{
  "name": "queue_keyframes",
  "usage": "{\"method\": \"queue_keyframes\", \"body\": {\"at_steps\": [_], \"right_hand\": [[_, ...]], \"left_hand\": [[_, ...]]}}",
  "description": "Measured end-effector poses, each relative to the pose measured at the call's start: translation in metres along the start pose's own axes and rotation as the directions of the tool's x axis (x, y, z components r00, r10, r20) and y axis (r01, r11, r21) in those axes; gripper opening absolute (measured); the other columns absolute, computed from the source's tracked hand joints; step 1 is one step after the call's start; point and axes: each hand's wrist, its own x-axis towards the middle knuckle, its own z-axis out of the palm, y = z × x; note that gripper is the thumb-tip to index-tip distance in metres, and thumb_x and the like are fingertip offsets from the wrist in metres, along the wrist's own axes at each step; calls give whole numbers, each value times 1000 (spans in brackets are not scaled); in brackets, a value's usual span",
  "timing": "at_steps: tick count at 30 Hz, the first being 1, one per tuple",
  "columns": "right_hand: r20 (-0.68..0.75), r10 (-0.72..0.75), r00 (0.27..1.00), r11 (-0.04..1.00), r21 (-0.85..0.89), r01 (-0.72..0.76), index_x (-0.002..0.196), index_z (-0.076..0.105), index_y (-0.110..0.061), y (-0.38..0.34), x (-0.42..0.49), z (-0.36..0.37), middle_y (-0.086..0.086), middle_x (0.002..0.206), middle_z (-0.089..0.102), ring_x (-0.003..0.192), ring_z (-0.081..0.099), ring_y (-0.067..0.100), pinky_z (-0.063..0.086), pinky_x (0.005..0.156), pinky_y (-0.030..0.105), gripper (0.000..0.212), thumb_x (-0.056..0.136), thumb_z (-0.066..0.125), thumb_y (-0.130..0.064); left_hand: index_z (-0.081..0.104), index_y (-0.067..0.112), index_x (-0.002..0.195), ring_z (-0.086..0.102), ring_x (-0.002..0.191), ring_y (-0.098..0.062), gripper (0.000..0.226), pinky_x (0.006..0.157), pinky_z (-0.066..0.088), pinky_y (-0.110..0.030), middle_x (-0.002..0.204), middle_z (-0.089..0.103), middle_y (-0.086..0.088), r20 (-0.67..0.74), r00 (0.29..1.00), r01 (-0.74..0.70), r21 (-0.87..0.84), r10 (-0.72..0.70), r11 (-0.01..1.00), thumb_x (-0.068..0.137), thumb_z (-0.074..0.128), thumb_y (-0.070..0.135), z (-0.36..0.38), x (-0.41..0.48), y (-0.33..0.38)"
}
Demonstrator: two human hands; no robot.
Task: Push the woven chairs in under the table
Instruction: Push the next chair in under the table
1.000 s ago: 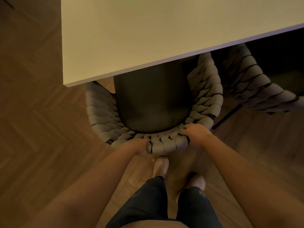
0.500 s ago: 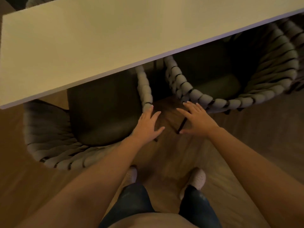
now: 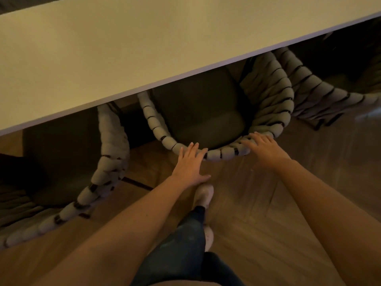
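The left grip (image 3: 190, 164) is open and flat, holding nothing. Its straight fingers (image 3: 193, 150) lie against the outer face of the curved back rim of the middle grey woven-rope chair (image 3: 222, 154), and the thumb is spread to the side. The right grip (image 3: 266, 148) is likewise open, with its fingers (image 3: 256, 139) fanned over the same rim, further round towards the chair's right side. It presses on the rim rather than clasping it. Both bare forearms reach forward from the bottom of the view.

This middle chair stands with the front of its dark padded seat cushion (image 3: 206, 118) hidden beneath the edge of the pale cream flat-topped bench (image 3: 144, 48). The rear of the seat and the rounded back are clear of that edge.

To the left, a second grey woven-rope chair (image 3: 107, 162) sits further out from the bench, its back curving down towards the lower left corner. To the right, a third grey woven-rope chair (image 3: 321, 100) stands just beside the middle one, also partly under the bench edge.

Below the grips, a pale shoe (image 3: 203, 196) and dark trousers (image 3: 181, 244) show above the brown herringbone wooden floor (image 3: 268, 203).
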Motion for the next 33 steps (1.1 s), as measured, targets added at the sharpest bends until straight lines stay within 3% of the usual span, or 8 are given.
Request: {"method": "queue_keyframes", "body": {"at_steps": [4, 8, 12, 15, 18, 22, 30, 33], "right_hand": [[54, 18, 998, 995, -98, -12, 154, 14, -30, 45, 26, -8, 8, 162, 8, 150, 1, 29, 8, 120, 50, 67, 98, 51, -21], [133, 26, 991, 973, -232, 6, 155, 8, -27, 80, 51, -13, 8, 162, 7, 150, -1, 29, 3, 120, 52, 68, 99, 47, -19], [185, -61, 981, 932, -341, 122, 155, 12, -28, 106, 74, 0, 5, 162, 15, 150, 2, 28, 0, 120, 54, 63, 101, 43, -23], [220, -153, 963, 881, -411, 234, 152, 25, -29, 121, 89, -1, 1, 157, 30, 149, 8, 29, 0, 118, 57, 53, 101, 41, -24], [232, -244, 941, 834, -445, 326, 147, 35, -29, 133, 101, -4, -1, 149, 42, 147, 15, 29, 2, 118, 56, 48, 100, 44, -25], [248, -292, 924, 820, -432, 375, 135, 44, -27, 136, 103, 0, -2, 129, 59, 122, 51, 22, 24, 113, 43, 38, 97, 46, -25], [213, -427, 879, 793, -378, 477, 121, 53, -30, 131, 75, 20, -2, 117, 60, 111, 54, 21, 36, 95, 34, 29, 92, 54, -28], [182, -490, 853, 801, -292, 523, 123, 50, -31, 133, 69, 37, -2, 110, 62, 101, 60, 21, 42, 88, 34, 37, 87, 55, -28]], "left_hand": [[19, 23, 153, 17, 147, -26, 90, 119, 1, -57, 155, 31, -3, 168, 986, -13, 77, 0, 997, 83, 63, 58, 3, 48, 22], [30, 20, 147, 41, 133, -28, 78, 117, 12, -59, 143, 44, -6, 261, 965, 11, 110, -39, 994, 84, 64, 52, 11, 83, 37], [38, 20, 141, 49, 124, -27, 59, 111, 26, -55, 138, 49, -6, 281, 949, 113, 120, -143, 986, 90, 59, 41, 19, 100, 42], [41, 22, 140, 54, 118, -25, 50, 110, 22, -55, 130, 55, -4, 238, 943, 190, 193, -233, 963, 92, 55, 28, 23, 104, 50], [51, 28, 129, 58, 108, -22, 35, 107, 25, -50, 118, 63, 1, 106, 949, 271, 207, -297, 940, 94, 52, 26, 36, 104, 55], [57, 28, 123, 59, 107, -20, 30, 106, 27, -46, 114, 65, 4, 25, 948, 311, 152, -319, 938, 94, 51, 26, 41, 100, 58], [59, 27, 124, 57, 110, -20, 31, 108, 23, -42, 113, 65, 4, 22, 931, 361, 98, -364, 927, 94, 50, 31, 52, 58, 81], [57, 30, 129, 54, 115, -20, 35, 108, 22, -40, 118, 63, 4, 29, 929, 362, 122, -368, 924, 95, 49, 32, 55, 43, 78]]}}
